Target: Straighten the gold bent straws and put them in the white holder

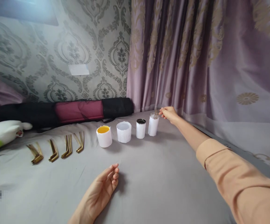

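Pinching slim brown sticks [157, 112] at a tall white cylindrical jar [153, 126] is the right hand [169, 114] — the left hand [104, 188], fingers loosely open, is over grey cloth [162, 177].

Soft, moderate light fills the scene, with bluish-white glare at top left, over the wall [62, 56]. Faint shadows fall beside the left hand [102, 189] and cups [124, 133]. The curtain [195, 59] stretches rightward; the lower-left corner is pixelated.

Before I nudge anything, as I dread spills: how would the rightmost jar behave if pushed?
Likely apt to tip: the jar stands tall and narrow. The cloth beneath may catch it. Its rim looks shiny, perhaps glass, so possibly fragile.
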### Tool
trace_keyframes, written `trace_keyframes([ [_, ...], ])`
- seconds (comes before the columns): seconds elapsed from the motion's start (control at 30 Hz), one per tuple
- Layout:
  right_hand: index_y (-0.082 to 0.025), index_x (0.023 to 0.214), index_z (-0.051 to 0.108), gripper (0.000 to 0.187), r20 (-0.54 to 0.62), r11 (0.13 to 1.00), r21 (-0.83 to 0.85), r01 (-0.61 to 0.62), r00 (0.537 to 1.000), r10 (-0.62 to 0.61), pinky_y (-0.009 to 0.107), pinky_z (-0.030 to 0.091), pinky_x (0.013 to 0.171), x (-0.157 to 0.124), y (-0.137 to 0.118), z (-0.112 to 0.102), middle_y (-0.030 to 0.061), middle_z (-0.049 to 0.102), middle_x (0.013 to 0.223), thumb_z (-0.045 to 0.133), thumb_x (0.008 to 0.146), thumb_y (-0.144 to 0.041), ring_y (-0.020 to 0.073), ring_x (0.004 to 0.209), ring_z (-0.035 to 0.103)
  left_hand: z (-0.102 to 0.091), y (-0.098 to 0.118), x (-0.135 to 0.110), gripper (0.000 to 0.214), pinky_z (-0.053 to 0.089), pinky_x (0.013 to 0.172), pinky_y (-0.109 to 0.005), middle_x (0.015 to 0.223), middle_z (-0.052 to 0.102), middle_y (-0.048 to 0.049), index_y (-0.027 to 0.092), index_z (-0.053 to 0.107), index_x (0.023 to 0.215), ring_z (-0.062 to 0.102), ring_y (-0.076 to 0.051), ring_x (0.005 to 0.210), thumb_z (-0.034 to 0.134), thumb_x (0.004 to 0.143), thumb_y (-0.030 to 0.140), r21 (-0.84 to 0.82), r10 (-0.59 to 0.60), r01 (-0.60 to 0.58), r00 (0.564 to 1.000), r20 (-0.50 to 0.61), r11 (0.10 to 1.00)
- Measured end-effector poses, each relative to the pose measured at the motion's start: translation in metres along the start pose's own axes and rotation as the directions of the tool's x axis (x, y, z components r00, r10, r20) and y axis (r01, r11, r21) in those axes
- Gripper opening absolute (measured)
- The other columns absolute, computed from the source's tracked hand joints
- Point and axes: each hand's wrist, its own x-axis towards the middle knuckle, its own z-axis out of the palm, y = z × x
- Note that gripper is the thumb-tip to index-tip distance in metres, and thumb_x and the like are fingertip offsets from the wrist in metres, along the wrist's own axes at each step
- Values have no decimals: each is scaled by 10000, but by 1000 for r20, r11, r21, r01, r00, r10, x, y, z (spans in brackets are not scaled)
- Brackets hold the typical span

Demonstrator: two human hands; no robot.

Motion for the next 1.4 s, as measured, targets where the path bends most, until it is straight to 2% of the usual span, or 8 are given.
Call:
trace_keyframes([
  [0.27, -115, 675, 539, 156, -53, 982, 171, -77, 995, 87, 140, 308, 305, -14, 8, -5, 16, 565, 554, 465, 800, -170, 35, 348, 429, 1, 0, 0, 191, 465, 507, -180, 784, 535, -50, 78, 567, 922, 501, -62, 600, 570, 731, 91, 2, -5, 5, 1000, -10, 1000],
  [0.47, -135, 710, 530, 154, -42, 943, 307, -131, 988, 151, 143, 341, 329, -52, 18, -2, -12, 517, 546, 424, 812, -182, 40, 378, 446, 1, 0, 1, 188, 457, 504, -170, 773, 541, -47, 73, 564, 914, 502, -59, 587, 572, 727, 94, -10, 0, 0, 1000, -7, 1000],
  [0.63, -131, 704, 543, 118, 143, 819, 486, -305, 952, 270, 149, 357, 347, -96, 32, 16, -9, 514, 546, 466, 785, -169, 51, 403, 467, 4, 0, -1, 168, 449, 495, -161, 760, 555, -50, 79, 559, 888, 507, -56, 567, 579, 728, 124, -37, -17, 18, 1000, 18, 999],
  [0.83, -132, 727, 555, 82, 374, 746, 477, -464, 876, 305, 150, 362, 370, -146, 45, 53, -8, 518, 564, 510, 762, -191, 50, 422, 466, 3, 3, 0, 157, 439, 498, -156, 727, 557, -39, 86, 561, 884, 513, -58, 569, 570, 740, 147, -36, 8, -6, 999, 45, 999],
  [1.0, -144, 733, 549, 107, 487, 730, 423, -536, 814, 316, 153, 343, 370, -170, 41, 86, -14, 510, 565, 503, 765, -235, 51, 426, 459, 1, 4, 2, 154, 427, 500, -150, 726, 557, -35, 89, 562, 875, 516, -60, 583, 578, 730, 138, -44, 17, -14, 997, 71, 999],
  [1.1, -148, 741, 548, 139, 524, 757, 406, -512, 809, 266, 156, 346, 380, -176, 38, 102, -19, 506, 572, 497, 764, -275, 51, 433, 457, 1, 3, 2, 156, 424, 503, -149, 725, 558, -36, 85, 562, 875, 516, -59, 584, 579, 730, 139, -42, 20, -17, 997, 74, 999],
  [1.2, -151, 746, 549, 195, 517, 826, 385, -412, 837, 177, 157, 339, 377, -182, 37, 113, -20, 505, 575, 493, 758, -337, 53, 435, 457, 0, 3, 1, 153, 425, 511, -149, 723, 560, -35, 86, 564, 871, 518, -59, 589, 580, 728, 136, -43, 21, -18, 996, 83, 999],
  [1.4, -162, 730, 537, 314, 506, 903, 357, -241, 862, 31, 163, 325, 357, -190, 47, 121, -28, 495, 550, 474, 738, -469, 63, 418, 456, 2, 3, 0, 145, 435, 532, -157, 734, 573, -42, 94, 572, 864, 522, -60, 593, 580, 722, 123, -29, 35, -33, 996, 77, 999],
])
